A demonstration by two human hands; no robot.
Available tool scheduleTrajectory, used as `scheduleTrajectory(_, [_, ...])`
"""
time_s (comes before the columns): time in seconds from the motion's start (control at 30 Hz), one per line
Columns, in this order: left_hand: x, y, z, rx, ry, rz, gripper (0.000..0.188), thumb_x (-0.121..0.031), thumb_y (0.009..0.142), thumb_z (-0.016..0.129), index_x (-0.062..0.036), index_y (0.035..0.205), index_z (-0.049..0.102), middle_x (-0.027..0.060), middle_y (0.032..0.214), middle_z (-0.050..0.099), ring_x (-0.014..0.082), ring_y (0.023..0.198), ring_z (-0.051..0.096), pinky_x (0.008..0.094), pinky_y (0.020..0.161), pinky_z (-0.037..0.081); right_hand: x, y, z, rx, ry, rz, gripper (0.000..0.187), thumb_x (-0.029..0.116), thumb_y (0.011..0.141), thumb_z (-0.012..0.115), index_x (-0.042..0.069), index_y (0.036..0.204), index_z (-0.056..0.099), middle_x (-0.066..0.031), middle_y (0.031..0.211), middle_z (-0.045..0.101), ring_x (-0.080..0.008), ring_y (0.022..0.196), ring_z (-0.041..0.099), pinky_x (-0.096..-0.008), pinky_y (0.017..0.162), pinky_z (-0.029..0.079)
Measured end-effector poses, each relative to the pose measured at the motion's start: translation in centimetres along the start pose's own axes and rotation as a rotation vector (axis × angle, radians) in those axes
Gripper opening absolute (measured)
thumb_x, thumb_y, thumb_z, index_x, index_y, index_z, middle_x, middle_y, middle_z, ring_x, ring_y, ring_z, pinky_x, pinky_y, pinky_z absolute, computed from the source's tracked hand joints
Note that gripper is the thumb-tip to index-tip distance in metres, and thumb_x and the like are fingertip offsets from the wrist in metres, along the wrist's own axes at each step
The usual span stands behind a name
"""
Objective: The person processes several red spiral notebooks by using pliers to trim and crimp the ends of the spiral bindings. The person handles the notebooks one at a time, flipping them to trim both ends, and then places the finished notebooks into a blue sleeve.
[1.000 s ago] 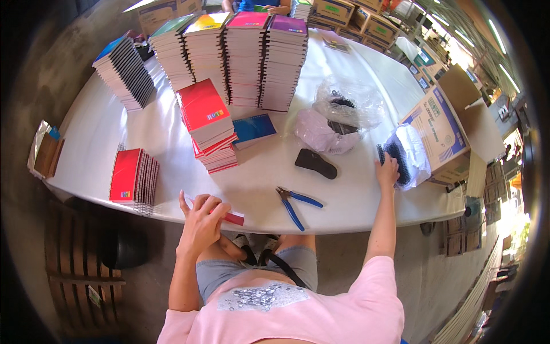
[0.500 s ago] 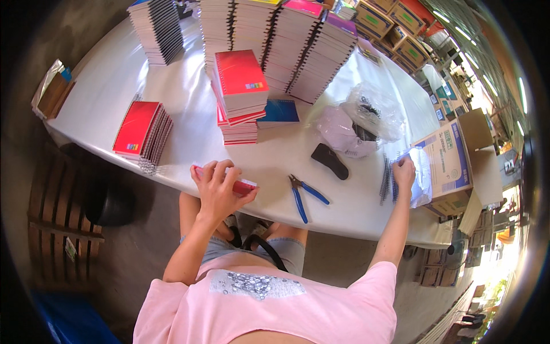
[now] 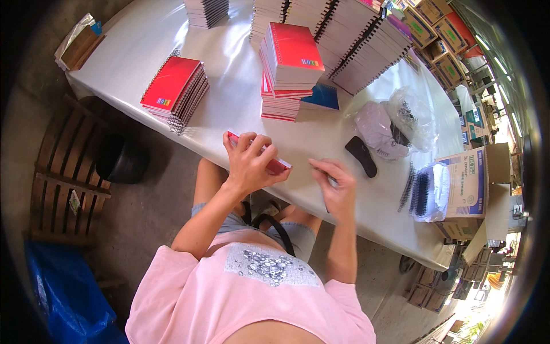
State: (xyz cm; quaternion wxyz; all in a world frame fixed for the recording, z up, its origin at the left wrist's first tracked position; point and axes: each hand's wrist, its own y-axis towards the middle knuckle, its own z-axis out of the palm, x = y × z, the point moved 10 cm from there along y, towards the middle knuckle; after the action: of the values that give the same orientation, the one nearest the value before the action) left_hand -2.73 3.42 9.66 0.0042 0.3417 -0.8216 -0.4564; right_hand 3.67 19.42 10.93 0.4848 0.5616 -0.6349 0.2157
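Note:
My left hand (image 3: 250, 163) grips a small red-covered notebook (image 3: 277, 167) by its edges, tilted above the table's near edge. To its right, my right hand (image 3: 338, 186) is closed in a pinch. A small dark bit shows at its fingers, too little to name. The blue-handled pliers seen earlier are out of sight; whether my right hand covers or holds them I cannot tell. Beyond my hands stands a stack of red notebooks (image 3: 292, 54). To the left lies a pile of red notebooks with spiral bindings (image 3: 175, 83). Dark spiral coils (image 3: 421, 192) lie at the right.
Tall stacks of spiral notebooks (image 3: 355, 51) line the far side. A blue notebook (image 3: 322, 97) lies by the red stack. Nearer are a black curved object (image 3: 361, 156), a clear plastic bag (image 3: 412, 117) and an open cardboard box (image 3: 467, 183) at the right edge.
My right hand has left the coils by the box and come back beside my left hand, over where the pliers lay. My left hand still holds the red notebook. The view has shifted.

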Motion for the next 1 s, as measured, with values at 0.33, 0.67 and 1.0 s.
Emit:
scheduleTrajectory(0.33, [-0.3,0.4,0.5,0.048,0.007,-0.009,0.038,-0.041,0.049,0.075,-0.0176,0.069,0.053,-0.0028,0.084,0.051,0.022,0.09,0.047,0.0498,0.08,0.027,-0.4,0.5,3.7,0.19,0.111,0.019,0.019,0.001,0.082,0.063,0.004,0.1,0.069,-0.0082,0.089,0.06,-0.016,0.079,0.058,-0.0268,0.069,0.046])
scheduleTrajectory(0.67, [-0.4,0.7,0.3,0.054,0.006,-0.025,0.04,-0.041,0.048,0.077,-0.0173,0.069,0.052,-0.0016,0.078,0.048,0.021,0.087,0.047,0.0496,0.078,0.027,-1.3,0.8,4.0,0.195,0.126,0.056,0.015,0.006,0.088,0.058,0.002,0.099,0.067,-0.0073,0.084,0.063,-0.0137,0.075,0.056,-0.0244,0.069,0.045])
scheduleTrajectory(1.0, [0.0,-0.1,1.0,0.189,-0.017,0.001,0.049,-0.052,0.058,0.074,-0.0141,0.082,0.054,0.0004,0.087,0.051,0.0201,0.086,0.049,0.0555,0.084,0.028,0.0,0.4,2.6,0.072,-0.043,0.006,0.024,0.015,0.092,0.055,0.004,0.112,0.061,-0.0109,0.073,0.06,-0.0159,0.062,0.055,-0.0276,0.061,0.046])
